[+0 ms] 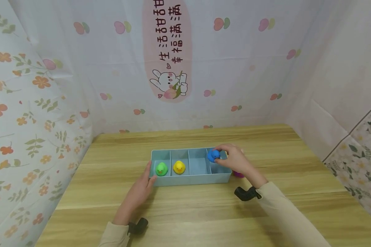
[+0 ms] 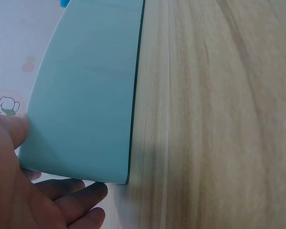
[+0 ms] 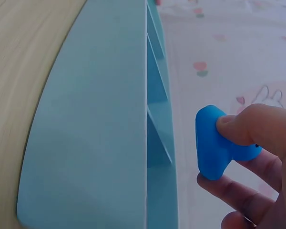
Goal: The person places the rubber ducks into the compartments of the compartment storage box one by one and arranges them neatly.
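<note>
A light-blue box (image 1: 190, 180) with a row of compartments lies on the table. In the head view a green duck (image 1: 161, 169) sits in its leftmost compartment and a yellow duck (image 1: 179, 167) in the one beside it. My right hand (image 1: 235, 159) pinches a blue duck (image 3: 212, 143) between thumb and fingers, above the box's right end near the last divider. My left hand (image 1: 142, 185) holds the box's left end, thumb at the front corner and fingers along the end wall (image 2: 76, 175). Part of a purple object (image 1: 238, 174) shows beyond the box's right end, mostly hidden by my right hand.
The wooden table (image 1: 191, 212) extends around the box on all sides. A patterned cloth (image 1: 219, 68) hangs behind it, with more floral cloth at the left and right. Black wrist mounts (image 1: 245, 193) stick out from both sleeves.
</note>
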`<state>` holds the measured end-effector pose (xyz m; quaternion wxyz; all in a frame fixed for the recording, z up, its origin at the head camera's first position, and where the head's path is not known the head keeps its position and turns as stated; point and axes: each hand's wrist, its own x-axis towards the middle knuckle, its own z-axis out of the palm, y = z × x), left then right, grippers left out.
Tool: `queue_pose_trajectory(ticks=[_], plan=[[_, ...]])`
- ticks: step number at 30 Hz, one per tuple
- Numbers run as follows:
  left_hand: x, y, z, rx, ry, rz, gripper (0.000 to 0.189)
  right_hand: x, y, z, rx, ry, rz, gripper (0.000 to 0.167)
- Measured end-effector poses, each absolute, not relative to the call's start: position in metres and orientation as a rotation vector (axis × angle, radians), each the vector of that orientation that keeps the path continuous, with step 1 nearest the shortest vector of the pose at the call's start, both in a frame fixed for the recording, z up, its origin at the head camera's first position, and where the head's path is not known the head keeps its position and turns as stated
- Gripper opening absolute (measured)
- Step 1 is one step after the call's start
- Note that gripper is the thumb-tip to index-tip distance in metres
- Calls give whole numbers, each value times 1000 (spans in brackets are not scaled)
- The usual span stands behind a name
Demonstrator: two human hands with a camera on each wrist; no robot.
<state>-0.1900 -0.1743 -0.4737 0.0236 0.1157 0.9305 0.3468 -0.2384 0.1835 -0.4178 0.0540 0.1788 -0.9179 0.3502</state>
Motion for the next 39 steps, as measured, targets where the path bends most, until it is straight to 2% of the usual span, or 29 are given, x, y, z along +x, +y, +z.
queue_pose_trajectory(ticks=[16,39], plan=[[-191,-174,-474,370,2880,1090,64,-249,142,-430,566,-2803,1093,28],[-191,-173,-474,358,2886,1081,64,-252,117,-443,542,-2992,567,24]])
